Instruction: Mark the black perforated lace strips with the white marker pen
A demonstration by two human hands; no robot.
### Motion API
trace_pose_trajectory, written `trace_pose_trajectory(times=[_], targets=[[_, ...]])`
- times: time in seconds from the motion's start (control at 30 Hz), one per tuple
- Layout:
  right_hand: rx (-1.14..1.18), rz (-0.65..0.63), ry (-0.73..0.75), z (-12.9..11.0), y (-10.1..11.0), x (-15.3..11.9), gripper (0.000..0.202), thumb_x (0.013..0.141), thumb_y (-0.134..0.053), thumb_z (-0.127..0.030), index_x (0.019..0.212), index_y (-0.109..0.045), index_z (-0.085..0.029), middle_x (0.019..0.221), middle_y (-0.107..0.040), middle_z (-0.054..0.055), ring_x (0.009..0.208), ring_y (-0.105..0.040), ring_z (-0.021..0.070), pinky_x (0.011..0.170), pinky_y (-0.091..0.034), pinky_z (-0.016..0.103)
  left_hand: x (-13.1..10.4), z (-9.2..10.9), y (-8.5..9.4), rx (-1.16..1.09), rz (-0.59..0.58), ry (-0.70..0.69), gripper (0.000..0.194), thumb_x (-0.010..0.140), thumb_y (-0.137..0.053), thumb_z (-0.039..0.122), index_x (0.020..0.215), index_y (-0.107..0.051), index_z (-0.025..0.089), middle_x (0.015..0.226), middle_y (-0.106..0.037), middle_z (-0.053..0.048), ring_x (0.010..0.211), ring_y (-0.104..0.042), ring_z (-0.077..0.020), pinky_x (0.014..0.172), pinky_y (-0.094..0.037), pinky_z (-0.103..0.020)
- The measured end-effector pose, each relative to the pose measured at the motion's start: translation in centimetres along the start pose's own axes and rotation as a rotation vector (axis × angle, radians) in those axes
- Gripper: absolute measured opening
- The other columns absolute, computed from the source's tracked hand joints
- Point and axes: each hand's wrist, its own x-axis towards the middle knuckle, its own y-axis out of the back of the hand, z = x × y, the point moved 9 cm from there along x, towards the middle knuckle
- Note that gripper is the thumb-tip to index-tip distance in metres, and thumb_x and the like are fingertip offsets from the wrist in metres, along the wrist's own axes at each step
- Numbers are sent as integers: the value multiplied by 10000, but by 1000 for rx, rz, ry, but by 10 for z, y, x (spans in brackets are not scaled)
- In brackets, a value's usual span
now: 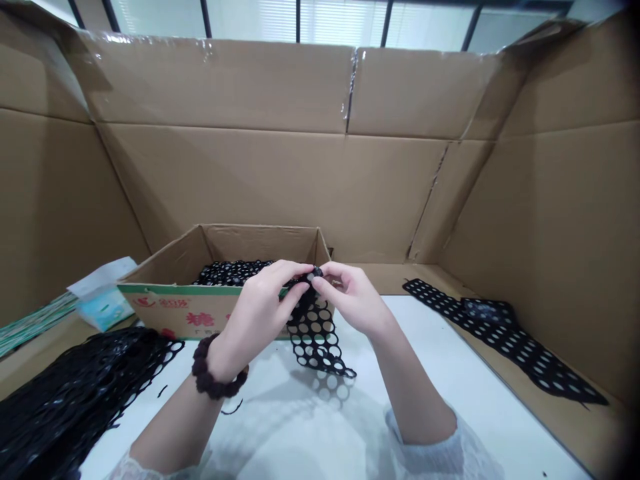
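Fingers and thumbs nearly closed, the left hand and the right hand pinch the gathered upper part of a black perforated piece between them, the fingertips of the two hands almost meeting. The piece hangs from that pinch above the white tabletop, its round holes open to view and its lower end narrowing to a small ring-like tip, with a dotted shadow on the white surface below. A dark scrunchie circles the left wrist, and sheer, pale sleeves cover the forearms near the elbows. Just behind the hands stands an open cardboard box with a green edge and red printing, holding more black perforated material. To the left of the box lie a white-and-blue packet and a bundle of thin green and white strands; nearer, a large heap of black mesh spreads onto the tabletop, with small black scraps near it. Well apart on the right, a long black perforated strip lies on cardboard, a darker folded piece against it. Tall cardboard walls surround the work area, with windows beyond.
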Motion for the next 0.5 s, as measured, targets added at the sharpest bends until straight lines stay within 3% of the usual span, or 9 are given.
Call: trace_pose_trajectory(times=[0.13,0.33,0.5], targets=[[-22,-25,14,-1,-1,0,224,798,-479,-302,655,-540,-141,607,-462,-23,584,-411,82,548,-340,208,-1,-7,2,-24,-15,51,212,820,-480,237,966,-628,202,964,-659,-18,881,-597,-156,788,-470,-267],[132,-115,-5,1,-8,-1,214,808,-464,-301,701,-565,-145,672,-515,5,670,-491,113,617,-436,231,-2,-16,5,-57,-24,148,224,810,-496,288,966,-649,241,948,-679,13,861,-620,-157,782,-481,-262],[112,-92,-11,0,-7,-2,206,811,-470,-311,713,-559,-154,661,-515,0,656,-491,108,611,-429,230,-2,-15,-1,-134,-92,163,245,813,-481,304,975,-651,233,962,-677,-5,879,-621,-183,786,-487,-300]])
